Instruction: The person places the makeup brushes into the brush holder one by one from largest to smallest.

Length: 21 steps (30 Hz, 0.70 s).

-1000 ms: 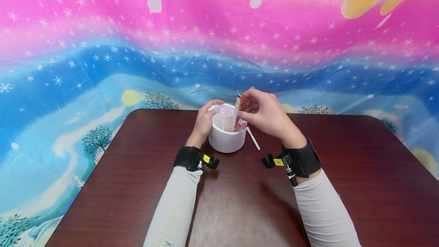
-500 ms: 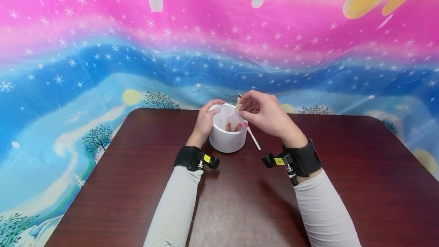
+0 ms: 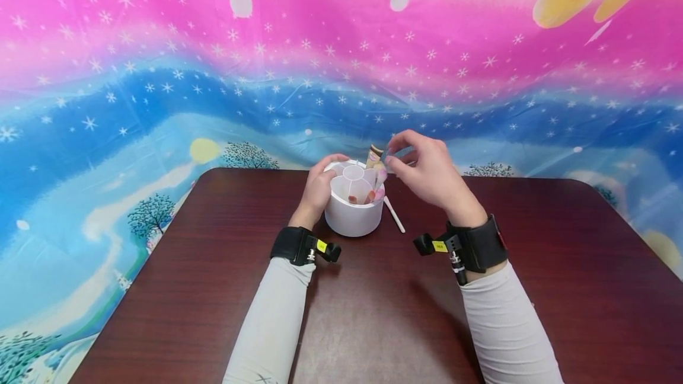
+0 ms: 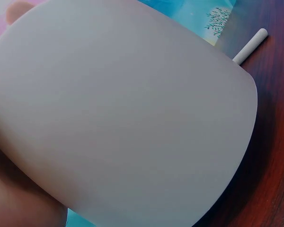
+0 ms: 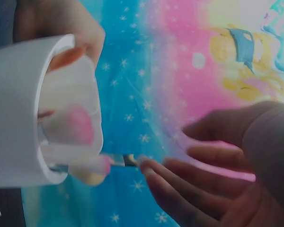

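A round white brush holder [image 3: 352, 221] with clear compartments stands on the table; its side fills most of the left wrist view. My left hand [image 3: 318, 185] grips it at the left of the rim. Several makeup brushes stand inside, among them a pink-tipped one [image 5: 80, 124] and a dark-tipped flat one [image 3: 374, 156] at the back right. Just right of the rim my right hand [image 3: 427, 168] hovers, thumb apart from the loosely bent fingers, holding nothing. In the right wrist view its fingertips [image 5: 149, 165] appear close to the dark tip; whether they touch is unclear.
A slim white stick-like handle [image 3: 395, 215] lies on the dark wooden table [image 3: 352, 313], to the holder's right. Behind the table's far edge hangs a colourful printed cloth [image 3: 320, 64].
My right hand has drawn away from the holder, up and to the right, and its fingers have parted from the brush. The left hand stays in place.
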Each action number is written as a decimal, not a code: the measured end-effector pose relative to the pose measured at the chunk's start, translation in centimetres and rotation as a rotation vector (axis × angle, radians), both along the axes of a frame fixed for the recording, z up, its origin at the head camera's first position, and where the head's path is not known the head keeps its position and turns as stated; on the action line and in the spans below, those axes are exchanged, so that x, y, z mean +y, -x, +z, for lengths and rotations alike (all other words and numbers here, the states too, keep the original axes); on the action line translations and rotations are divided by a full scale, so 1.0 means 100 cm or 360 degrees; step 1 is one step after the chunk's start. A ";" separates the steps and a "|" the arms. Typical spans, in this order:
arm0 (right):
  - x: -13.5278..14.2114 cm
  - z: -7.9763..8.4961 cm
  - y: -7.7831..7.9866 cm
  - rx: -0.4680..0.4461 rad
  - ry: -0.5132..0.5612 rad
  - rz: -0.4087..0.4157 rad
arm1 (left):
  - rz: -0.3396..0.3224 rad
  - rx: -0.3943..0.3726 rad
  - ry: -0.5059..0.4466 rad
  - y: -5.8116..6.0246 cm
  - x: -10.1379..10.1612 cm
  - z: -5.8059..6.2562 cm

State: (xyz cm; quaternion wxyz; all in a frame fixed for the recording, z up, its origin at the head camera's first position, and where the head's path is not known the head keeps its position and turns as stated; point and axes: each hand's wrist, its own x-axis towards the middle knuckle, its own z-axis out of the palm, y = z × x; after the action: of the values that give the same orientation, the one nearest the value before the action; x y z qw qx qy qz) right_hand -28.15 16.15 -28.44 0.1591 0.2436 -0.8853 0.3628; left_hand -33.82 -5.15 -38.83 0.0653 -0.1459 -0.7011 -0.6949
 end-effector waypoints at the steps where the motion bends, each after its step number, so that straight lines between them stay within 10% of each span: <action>1: 0.001 0.000 0.001 0.0031 -0.0001 -0.0035 | -0.0011 -0.0005 0.0000 -0.001 0.000 0.002; 8: 0.009 -0.003 0.005 0.0059 -0.0039 -0.0220 | -0.0041 -0.0019 0.0030 -0.013 -0.002 0.015; 21: 0.021 -0.020 0.023 -0.0051 -0.0243 -0.0322 | 0.0009 0.0009 0.0013 0.002 0.000 -0.003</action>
State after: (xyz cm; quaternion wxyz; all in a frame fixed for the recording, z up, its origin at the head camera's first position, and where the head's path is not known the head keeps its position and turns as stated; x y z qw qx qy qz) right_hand -30.45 18.25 -30.41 0.1618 0.1586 -0.9329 0.2801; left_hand -33.99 -5.11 -39.10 0.0686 -0.1462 -0.7040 -0.6916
